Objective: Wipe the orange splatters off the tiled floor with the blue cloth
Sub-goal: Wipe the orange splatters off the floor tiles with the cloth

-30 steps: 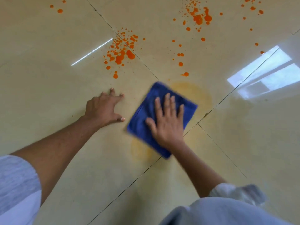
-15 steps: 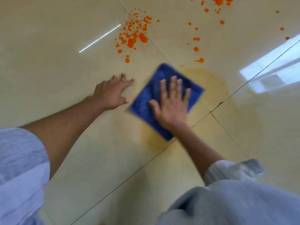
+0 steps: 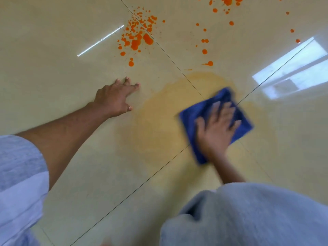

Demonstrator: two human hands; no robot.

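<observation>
Head view: blue cloth [image 3: 193, 114], blurred, under right hand [image 3: 217, 132].

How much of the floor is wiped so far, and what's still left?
Partly done: a wiped yellowish smear covers the near tiles. In hand: the right hand presses the cloth flat there while the left hand braces on the floor. Left: the dense splatter cluster and scattered drops beyond.
</observation>
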